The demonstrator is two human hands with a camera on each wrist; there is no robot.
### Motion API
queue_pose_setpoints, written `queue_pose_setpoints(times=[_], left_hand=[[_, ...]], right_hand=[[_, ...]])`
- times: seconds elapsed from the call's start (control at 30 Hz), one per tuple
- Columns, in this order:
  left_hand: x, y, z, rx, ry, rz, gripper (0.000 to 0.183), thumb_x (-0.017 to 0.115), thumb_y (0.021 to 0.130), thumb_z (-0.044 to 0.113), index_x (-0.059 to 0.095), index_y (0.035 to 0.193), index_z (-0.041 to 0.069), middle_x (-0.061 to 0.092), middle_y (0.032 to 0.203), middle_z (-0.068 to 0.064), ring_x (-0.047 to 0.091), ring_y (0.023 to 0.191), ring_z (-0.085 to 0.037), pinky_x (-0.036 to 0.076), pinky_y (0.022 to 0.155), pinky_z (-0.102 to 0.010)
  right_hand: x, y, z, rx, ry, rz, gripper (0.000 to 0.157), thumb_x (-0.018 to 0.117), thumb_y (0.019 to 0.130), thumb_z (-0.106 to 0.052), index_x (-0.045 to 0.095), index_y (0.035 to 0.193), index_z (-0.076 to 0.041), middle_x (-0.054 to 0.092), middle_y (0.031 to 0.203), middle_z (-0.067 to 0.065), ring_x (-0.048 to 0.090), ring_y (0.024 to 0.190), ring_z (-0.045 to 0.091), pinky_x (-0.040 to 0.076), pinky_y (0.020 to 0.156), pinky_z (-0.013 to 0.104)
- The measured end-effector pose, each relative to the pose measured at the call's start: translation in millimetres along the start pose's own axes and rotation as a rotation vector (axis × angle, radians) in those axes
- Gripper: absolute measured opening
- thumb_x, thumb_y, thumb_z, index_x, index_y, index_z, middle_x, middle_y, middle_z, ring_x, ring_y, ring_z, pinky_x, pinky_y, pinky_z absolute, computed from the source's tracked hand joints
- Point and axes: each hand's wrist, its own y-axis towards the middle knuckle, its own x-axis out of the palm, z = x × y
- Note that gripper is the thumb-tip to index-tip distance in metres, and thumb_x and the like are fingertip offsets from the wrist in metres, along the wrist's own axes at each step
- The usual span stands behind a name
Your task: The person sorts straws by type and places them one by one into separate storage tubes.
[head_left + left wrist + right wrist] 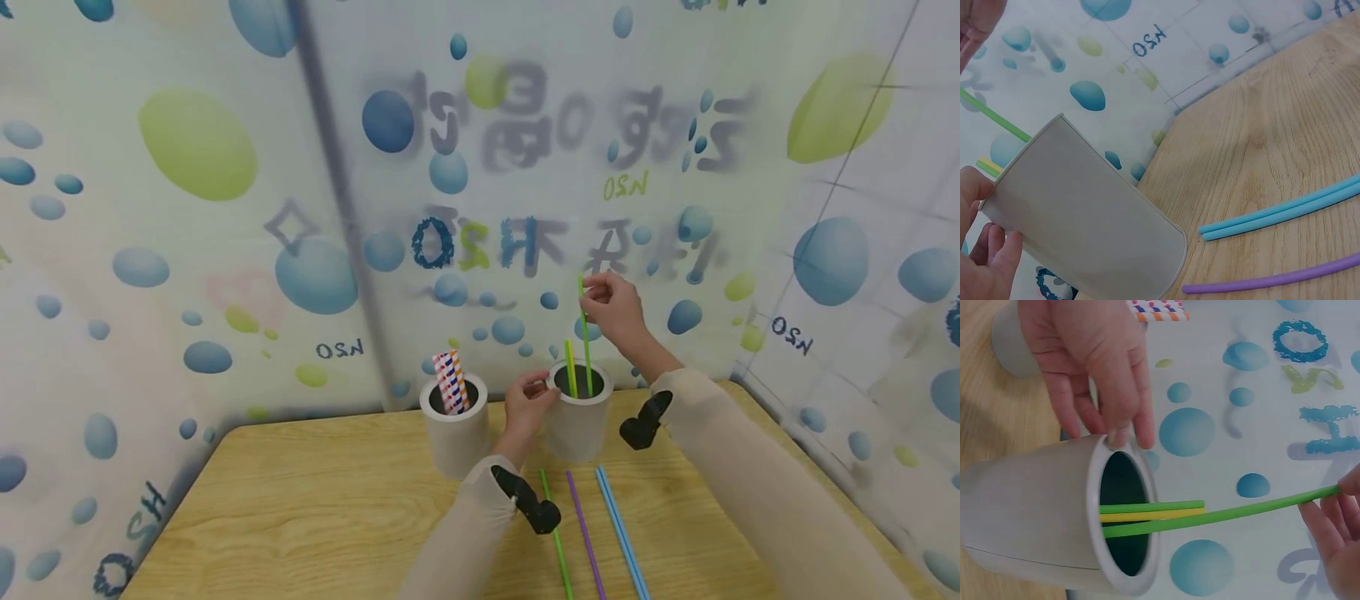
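Observation:
My right hand (615, 310) pinches the upper end of a green straw (586, 346). The straw's lower end is inside the white cup (576, 432) on the right. A shorter-standing green straw (1179, 506) and a yellow straw (1172, 515) lean together in that same cup. With thumb and fingers, my left hand (527, 408) holds the cup's near-left rim, as the right wrist view also shows. The bottoms of the straws are hidden inside the cup.
Left of my left hand stands another white cup (457, 446) with several striped straws (452, 383). On the wooden table (315, 500) lie a green straw (558, 546), a purple straw (586, 533) and two blue straws (622, 529). A patterned curtain (187, 333) hangs behind.

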Motion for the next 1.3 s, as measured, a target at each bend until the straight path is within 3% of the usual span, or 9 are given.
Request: queue_pose_setpoints(times=[0.43,0.77,1.1,1.3], left_hand=[[0.2,-1.8,1.7,-0.006,-0.004,0.006,0.029,0.067,0.080,0.005,0.063,0.109,0.006,0.057,0.099,-0.010,0.056,0.089,-0.019,0.049,0.080,-0.030],[-1.0,-0.3,-3.1,0.058,-0.005,-0.007,0.031,0.067,0.077,0.003,0.064,0.108,0.002,0.058,0.094,-0.009,0.057,0.086,-0.018,0.050,0.079,-0.032],[-0.6,-0.2,-1.2,0.061,-0.005,-0.006,0.031,0.067,0.077,0.002,0.064,0.107,0.000,0.060,0.093,-0.010,0.059,0.086,-0.019,0.050,0.079,-0.032],[-0.8,-0.3,-0.8,0.057,-0.018,-0.009,0.032,0.067,0.077,0.001,0.063,0.108,-0.001,0.059,0.094,-0.010,0.060,0.088,-0.020,0.050,0.080,-0.033]], right_hand=[[7.7,-13,37,0.111,-0.048,-0.089,0.028,0.053,0.088,-0.004,0.052,0.115,0.003,0.053,0.095,0.015,0.055,0.083,0.024,0.054,0.072,0.034],[15.2,-20,55,0.161,-0.042,-0.151,0.026,0.055,0.088,-0.003,0.050,0.112,0.007,0.055,0.093,0.017,0.057,0.083,0.027,0.053,0.072,0.036],[27.1,-20,66,0.244,-0.162,-0.148,0.024,0.054,0.087,-0.003,0.052,0.109,0.003,0.057,0.096,0.018,0.060,0.079,0.027,0.053,0.073,0.036],[29.9,-22,67,0.246,-0.216,-0.133,0.023,0.056,0.085,-0.002,0.054,0.107,0.004,0.058,0.092,0.019,0.061,0.076,0.027,0.054,0.067,0.035]])
